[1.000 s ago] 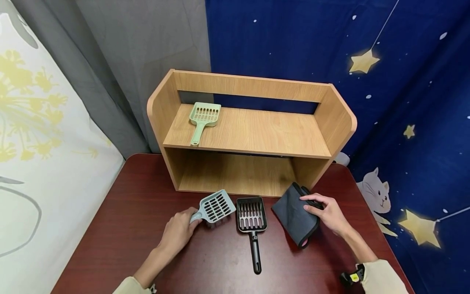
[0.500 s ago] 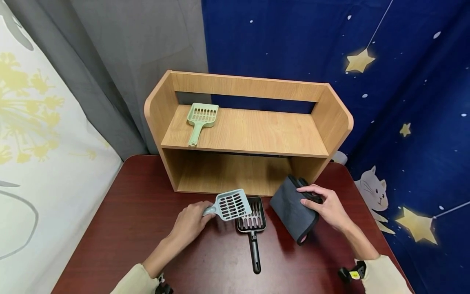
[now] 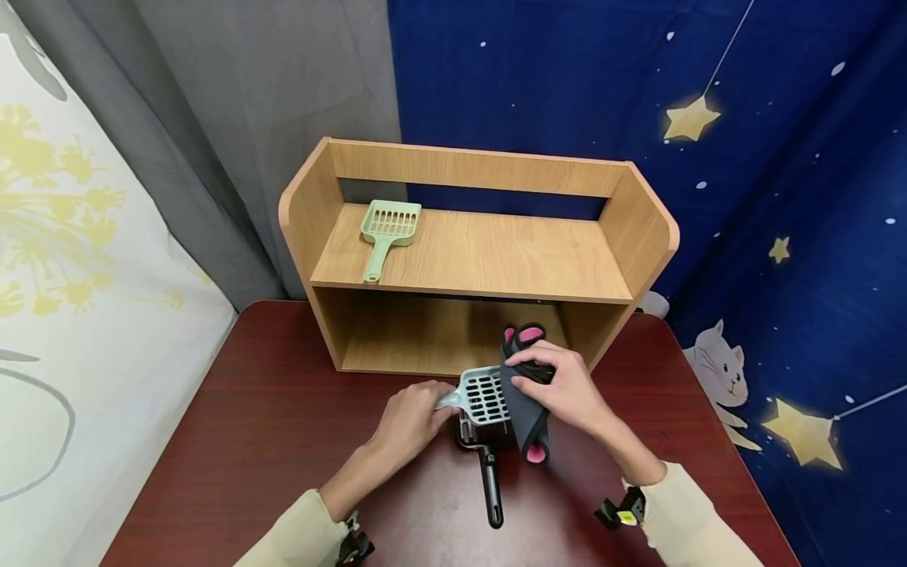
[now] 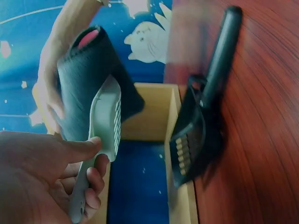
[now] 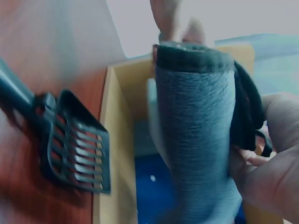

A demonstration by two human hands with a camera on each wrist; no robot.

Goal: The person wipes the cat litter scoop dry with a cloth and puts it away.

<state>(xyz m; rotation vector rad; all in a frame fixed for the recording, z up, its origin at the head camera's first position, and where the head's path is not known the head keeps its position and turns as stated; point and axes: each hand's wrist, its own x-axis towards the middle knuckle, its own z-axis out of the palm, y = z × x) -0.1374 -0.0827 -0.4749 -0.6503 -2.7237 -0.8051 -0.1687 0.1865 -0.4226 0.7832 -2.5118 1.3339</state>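
Observation:
My left hand (image 3: 411, 421) grips the handle of a light blue-grey litter scoop (image 3: 484, 396), its slotted head held over a black litter scoop (image 3: 491, 484) on the table. In the left wrist view, thumb and fingers close around the handle of the scoop (image 4: 106, 116). My right hand (image 3: 563, 386) pinches a folded dark grey cloth (image 3: 526, 413) with black edging and pink inside. The cloth overlaps the right end of the blue-grey scoop's head. In the right wrist view, the cloth (image 5: 194, 130) hides most of that scoop.
A two-level wooden shelf (image 3: 482, 252) stands behind both hands. A green litter scoop (image 3: 390, 224) lies on its upper board at the left. The dark red table (image 3: 248, 449) spreads around and in front. Curtains (image 3: 567, 87) hang behind.
My left hand has carried the blue-grey scoop right, over the black one. My right hand has lifted the cloth and brought it left to the scoop's head, turning it so pink shows.

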